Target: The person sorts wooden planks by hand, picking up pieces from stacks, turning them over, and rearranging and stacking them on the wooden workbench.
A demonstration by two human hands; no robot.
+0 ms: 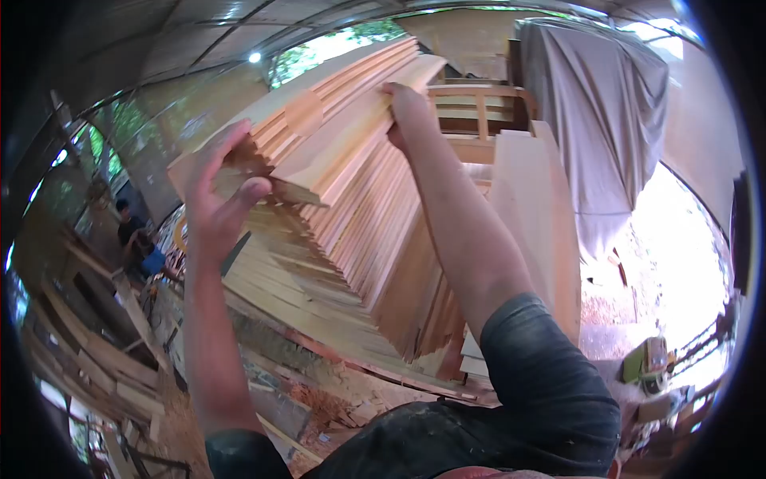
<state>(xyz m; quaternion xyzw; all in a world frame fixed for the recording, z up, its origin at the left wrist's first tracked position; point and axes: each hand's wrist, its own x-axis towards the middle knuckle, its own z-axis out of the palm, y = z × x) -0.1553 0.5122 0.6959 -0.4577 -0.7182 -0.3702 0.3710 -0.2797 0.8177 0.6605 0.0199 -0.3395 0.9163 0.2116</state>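
A tall stack of pale wooden boards (363, 247) stands in front of me, its ends stepped and uneven. Along the top, a wooden board (351, 148) lies tilted beside several thinner layered boards (343, 84). My right hand (409, 118) is closed over the far long edge of the tilted board, thumb on its upper face. At the near ends of the boards is my left hand (219, 191), its thumb and fingers spread apart. Its fingertips meet the upper layers, and the thumb is close to the tilted board's corner.
Right of the stack are a wide upright plank (531, 215) and a wooden frame (481, 112). A grey cloth (594, 112) drapes over something tall. Scrap timber (96, 351) leans at left, where another person (136, 231) sits. A green machine (645, 363) stands at lower right.
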